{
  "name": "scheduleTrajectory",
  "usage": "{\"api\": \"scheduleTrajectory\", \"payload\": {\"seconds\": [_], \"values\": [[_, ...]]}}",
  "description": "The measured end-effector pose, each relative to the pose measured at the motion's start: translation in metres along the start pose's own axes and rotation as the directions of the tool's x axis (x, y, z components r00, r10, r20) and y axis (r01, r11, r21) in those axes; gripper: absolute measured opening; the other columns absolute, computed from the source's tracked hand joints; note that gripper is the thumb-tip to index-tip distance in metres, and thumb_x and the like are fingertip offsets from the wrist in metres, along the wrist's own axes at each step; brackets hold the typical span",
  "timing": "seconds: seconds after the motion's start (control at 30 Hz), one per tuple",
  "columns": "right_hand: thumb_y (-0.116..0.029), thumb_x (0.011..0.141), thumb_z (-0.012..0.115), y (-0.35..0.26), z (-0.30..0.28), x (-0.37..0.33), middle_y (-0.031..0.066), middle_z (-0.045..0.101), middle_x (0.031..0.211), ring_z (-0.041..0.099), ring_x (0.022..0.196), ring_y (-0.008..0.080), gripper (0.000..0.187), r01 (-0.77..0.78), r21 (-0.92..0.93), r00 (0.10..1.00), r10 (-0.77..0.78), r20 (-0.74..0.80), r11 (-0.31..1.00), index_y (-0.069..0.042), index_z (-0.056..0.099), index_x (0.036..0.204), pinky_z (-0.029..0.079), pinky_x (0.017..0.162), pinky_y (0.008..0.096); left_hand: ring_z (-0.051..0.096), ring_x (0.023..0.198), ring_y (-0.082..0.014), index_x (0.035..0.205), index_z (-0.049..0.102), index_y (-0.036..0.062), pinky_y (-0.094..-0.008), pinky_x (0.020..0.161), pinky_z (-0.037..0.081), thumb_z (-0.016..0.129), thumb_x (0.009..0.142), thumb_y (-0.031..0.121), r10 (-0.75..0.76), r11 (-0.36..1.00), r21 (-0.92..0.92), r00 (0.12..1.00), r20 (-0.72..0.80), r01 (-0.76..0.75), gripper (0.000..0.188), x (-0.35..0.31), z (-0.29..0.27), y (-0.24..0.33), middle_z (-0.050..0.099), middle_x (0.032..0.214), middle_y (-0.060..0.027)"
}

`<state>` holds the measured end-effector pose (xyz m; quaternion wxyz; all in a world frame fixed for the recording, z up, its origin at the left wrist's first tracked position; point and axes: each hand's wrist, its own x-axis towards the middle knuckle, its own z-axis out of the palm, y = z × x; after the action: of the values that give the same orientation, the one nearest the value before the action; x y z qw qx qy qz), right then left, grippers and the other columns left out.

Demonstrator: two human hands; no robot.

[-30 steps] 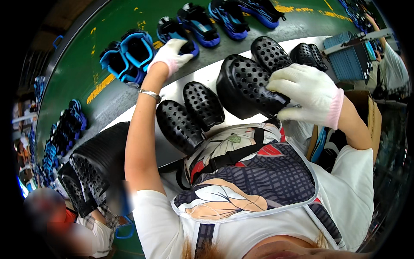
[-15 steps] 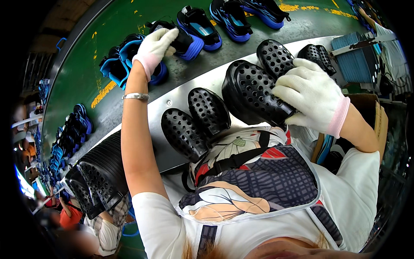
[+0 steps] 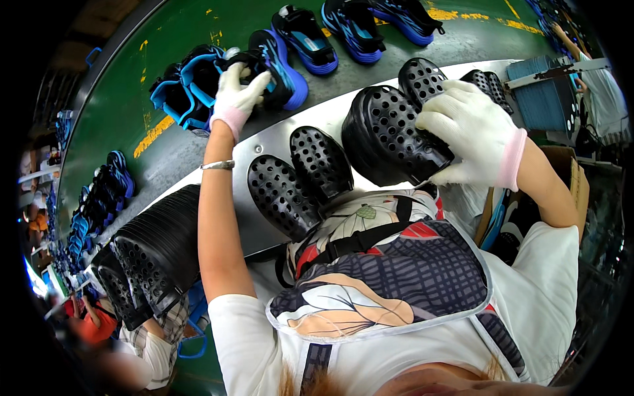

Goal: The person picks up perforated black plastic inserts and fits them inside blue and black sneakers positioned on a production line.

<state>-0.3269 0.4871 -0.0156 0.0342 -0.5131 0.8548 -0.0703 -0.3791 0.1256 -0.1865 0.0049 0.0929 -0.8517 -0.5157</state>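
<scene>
My left hand, in a white glove with a pink cuff, is at the row of black-and-blue sneakers. Its fingers are curled in a pinch at the black upper of a sneaker, partly hidden behind them. Another sneaker stands on its side just right of it. My right hand, gloved alike, grips the near end of a thick stack of black perforated toe-shaped plastic shells. Two further shell stacks, a left one and a right one, rest on the metal ledge in front of me.
More sneakers line the green belt. A larger row of nested shells stands at left on the metal ledge. At right are a blue stack and a cardboard box. Other people work at both sides.
My left hand has come down and slightly toward me, fingers curling at a sneaker. The sneaker beside it now stands more on its side. My right hand stays on the shell stack.
</scene>
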Motion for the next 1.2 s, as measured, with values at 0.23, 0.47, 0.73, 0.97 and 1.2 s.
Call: {"api": "scheduleTrajectory", "payload": {"seconds": [0.23,0.47,0.73,0.97,1.2], "values": [[-0.028,0.054,0.08,-0.001,-0.009,-0.001,0.0113,0.058,0.09,0.057,0.088,0.0307,0.051,0.002,0.042,0.999,-0.003,0.04,0.999,-0.005,0.058,0.093,0.045,0.084,0.0397,0.057,0.112,-0.0268,0.139,0.043,0.0019,-0.0337,0.089,0.05,0.066,0.083,0.046,0.097,0.978,0.162,0.975,0.201,-0.131,0.075,0.012,-0.006,0.012,0.048,0.134,-0.0215],[-0.026,0.045,0.084,-0.011,-0.034,-0.006,0.0086,0.056,0.093,0.055,0.091,0.0302,0.059,-0.071,0.059,0.996,0.074,-0.05,0.996,-0.006,0.057,0.094,0.045,0.083,0.0382,0.056,0.106,-0.0182,0.141,0.039,0.0008,-0.0295,0.088,0.05,0.055,0.095,0.033,0.088,0.989,-0.142,0.93,0.357,-0.039,0.059,-0.02,-0.003,0.069,0.053,0.126,-0.0137],[-0.031,0.056,0.085,-0.027,-0.038,0.064,0.0148,0.058,0.104,0.058,0.097,0.0319,0.067,0.202,0.07,0.943,-0.175,-0.285,0.977,0.002,0.056,0.108,0.048,0.085,0.0366,0.05,0.123,-0.0288,0.144,0.027,-0.0028,-0.0424,0.106,0.04,0.025,0.1,0.055,0.542,0.32,-0.914,0.743,0.392,0.249,0.073,-0.081,-0.01,0.132,0.047,0.135,-0.0213],[-0.035,0.08,0.067,-0.039,-0.033,0.137,0.0178,0.063,0.099,0.063,0.088,0.0311,0.05,-0.094,0.297,0.991,0.118,-0.065,0.95,0.0,0.058,0.115,0.05,0.079,0.0359,0.066,0.085,-0.0205,0.108,0.058,0.0032,-0.0325,0.077,0.054,0.051,0.097,0.037,0.08,0.415,-0.904,0.994,-0.075,-0.101,0.037,-0.077,-0.035,0.118,0.066,0.095,-0.012],[-0.043,0.087,0.051,-0.042,0.008,0.168,0.0247,0.061,0.078,0.063,0.077,0.0381,0.042,-0.054,0.153,0.993,0.036,0.115,0.987,-0.003,0.063,0.091,0.052,0.067,0.0431,0.062,0.069,-0.012,0.092,0.06,0.0051,-0.0237,0.065,0.051,0.057,0.091,0.047,-0.032,0.52,-0.826,0.961,-0.275,-0.219,0.042,-0.06,-0.021,0.067,0.061,0.08,-0.0032]]}}
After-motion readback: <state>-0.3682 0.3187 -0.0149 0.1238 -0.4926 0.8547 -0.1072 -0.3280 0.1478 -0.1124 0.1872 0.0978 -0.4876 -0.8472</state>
